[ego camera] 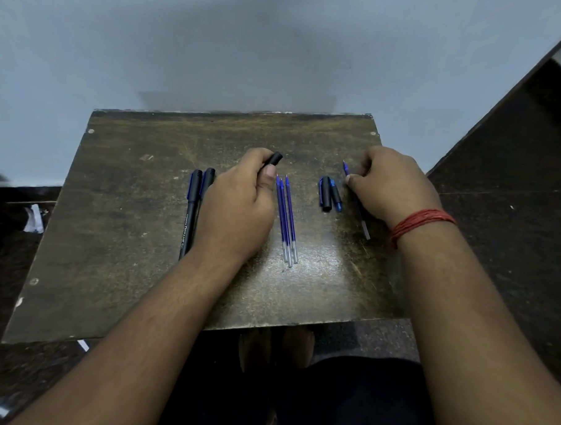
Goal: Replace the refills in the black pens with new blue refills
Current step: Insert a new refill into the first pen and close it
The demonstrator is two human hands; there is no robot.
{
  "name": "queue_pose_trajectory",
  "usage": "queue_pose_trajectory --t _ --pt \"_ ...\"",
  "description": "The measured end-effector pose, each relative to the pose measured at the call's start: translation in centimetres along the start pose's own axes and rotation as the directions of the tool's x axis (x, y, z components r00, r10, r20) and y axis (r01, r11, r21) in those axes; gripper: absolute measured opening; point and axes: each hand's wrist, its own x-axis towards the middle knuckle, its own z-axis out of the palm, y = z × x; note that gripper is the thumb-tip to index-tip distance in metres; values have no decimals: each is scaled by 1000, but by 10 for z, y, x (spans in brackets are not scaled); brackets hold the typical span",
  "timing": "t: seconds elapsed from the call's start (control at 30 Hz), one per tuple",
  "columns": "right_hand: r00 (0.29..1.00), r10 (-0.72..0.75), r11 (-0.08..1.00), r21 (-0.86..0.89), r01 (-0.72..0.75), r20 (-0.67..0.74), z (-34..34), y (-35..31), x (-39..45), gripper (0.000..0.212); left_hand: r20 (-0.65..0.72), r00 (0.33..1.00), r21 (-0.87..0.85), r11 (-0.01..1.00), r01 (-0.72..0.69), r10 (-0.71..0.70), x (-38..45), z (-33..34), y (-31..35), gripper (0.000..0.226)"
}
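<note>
Table [137, 225] of dark worn wood fills frame centre. Left hand [237, 204], centre-left, fingers curled round black pen barrel [274, 159], open end protruding toward top. Right hand [393, 185], centre-right, pinches blue refill [346, 168] against table, tip pointing up-frame, clear tail emerging below the hand. Three blue refills [287, 219] lie side by side between hands. Cap [325, 195] and blue-tipped pen piece [335, 195] just left of right hand. Two capped black pens [194, 208] left of left hand. Red thread [420, 223] on right wrist.

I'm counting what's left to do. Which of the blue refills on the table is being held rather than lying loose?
The lone refill under the right hand, right of the cap pieces; its fingers pinch it. The other three refills lie together, untouched, mid-table.
</note>
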Motion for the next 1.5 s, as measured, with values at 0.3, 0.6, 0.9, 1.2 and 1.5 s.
queue_pose_trajectory --t 0.3,0.6,0.9,1.2,1.5 --pt "954 -178 949 215 232 -241 -8 -30 -18 15 -78 996 -54 998 32 -36 2 -1 -1 17" --pt "925 -381 919 -111 379 8 16 -56 -30 14 -160 984 -119 991 63 -82 7 -2 -4 22" --pt "937 -347 924 -160 348 35 24 -62 -33 12 -147 986 -124 991 58 -76 6 -2 -3 18" --pt "950 -309 938 -155 310 30 22 -72 -43 8 -154 986 -111 993 43 -60 6 -1 -3 17" --pt "968 -246 961 -118 251 55 22 -79 -47 12 -162 985 -119 992 40 -59 7 -1 -4 20"
